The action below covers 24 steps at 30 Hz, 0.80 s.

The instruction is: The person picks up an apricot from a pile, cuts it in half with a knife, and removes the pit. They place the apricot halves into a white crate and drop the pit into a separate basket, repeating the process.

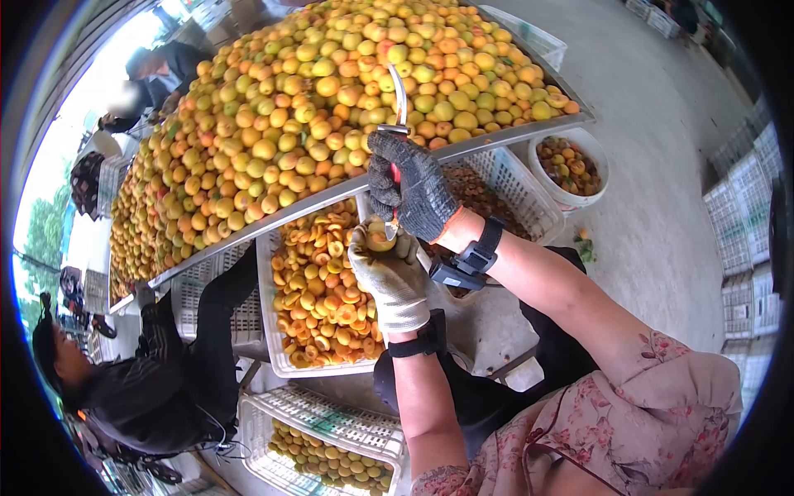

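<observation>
My left hand (389,277), in a whitish work glove, is closed around a yellow-orange apricot (379,240). My right hand (413,186), in a dark grey glove, grips a red-handled knife (400,97). Its long curved blade points up over the heap, while a short metal tip at the lower end comes down right at the apricot. Below and left of my hands is a white crate (318,369) of halved apricots (322,306). The handle is mostly hidden by my fingers.
Whole apricots (306,107) are heaped on a metal-edged table (488,145). A crate (529,194) of brownish pieces and a white bucket (579,201) stand to the right. Another crate (322,430) with greenish-yellow fruit is below. A person in black (141,397) sits left; another person (165,74) is beyond.
</observation>
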{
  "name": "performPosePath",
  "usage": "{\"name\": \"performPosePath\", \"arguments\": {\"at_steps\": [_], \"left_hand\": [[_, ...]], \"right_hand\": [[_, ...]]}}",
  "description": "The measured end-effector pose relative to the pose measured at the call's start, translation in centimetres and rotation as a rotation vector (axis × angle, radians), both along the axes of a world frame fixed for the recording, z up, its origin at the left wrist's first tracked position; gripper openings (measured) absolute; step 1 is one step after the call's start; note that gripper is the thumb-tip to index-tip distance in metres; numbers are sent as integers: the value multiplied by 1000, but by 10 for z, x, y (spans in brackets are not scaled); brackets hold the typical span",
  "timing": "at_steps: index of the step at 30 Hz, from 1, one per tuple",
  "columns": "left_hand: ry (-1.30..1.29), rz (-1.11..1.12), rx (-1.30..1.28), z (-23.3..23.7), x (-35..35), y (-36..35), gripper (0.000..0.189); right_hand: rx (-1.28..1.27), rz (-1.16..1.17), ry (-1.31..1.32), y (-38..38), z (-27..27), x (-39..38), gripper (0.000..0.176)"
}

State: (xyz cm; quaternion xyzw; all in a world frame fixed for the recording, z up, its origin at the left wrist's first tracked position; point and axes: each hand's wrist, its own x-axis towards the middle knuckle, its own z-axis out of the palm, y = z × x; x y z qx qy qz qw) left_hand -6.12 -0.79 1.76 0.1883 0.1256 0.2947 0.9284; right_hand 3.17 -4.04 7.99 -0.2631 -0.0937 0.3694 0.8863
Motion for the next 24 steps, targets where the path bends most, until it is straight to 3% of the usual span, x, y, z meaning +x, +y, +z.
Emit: {"name": "performPosePath", "arguments": {"at_steps": [5,7,10,13,15,16,17,19,21,24], "left_hand": [[48,-55,99,6,14,-17,31],[226,4,60,18,20,-27,34],[53,-107,108,-11,22,-22,35],[-93,-170,146,-11,25,-28,36],[258,59,159,17,37,-48,42],[245,133,80,12,47,-49,40],[250,133,78,9,48,-49,40],[144,37,114,5,47,-46,41],[185,59,116,-1,48,-44,39],[286,153,102,-14,58,-39,34]], "right_hand": [[-32,-118,-24,-24,5,5,17],[-6,-173,-49,-29,6,7,11],[-13,-207,-96,-34,-1,8,12],[-64,-275,-189,-35,-19,16,17],[77,-193,-103,-37,-31,18,19],[-109,-347,-222,-38,-20,9,22],[-113,-346,-218,-37,-24,7,22],[-175,-472,-473,-35,-32,8,24],[10,-197,-56,-34,-41,23,20],[215,-128,6,-35,-48,37,17]]}}
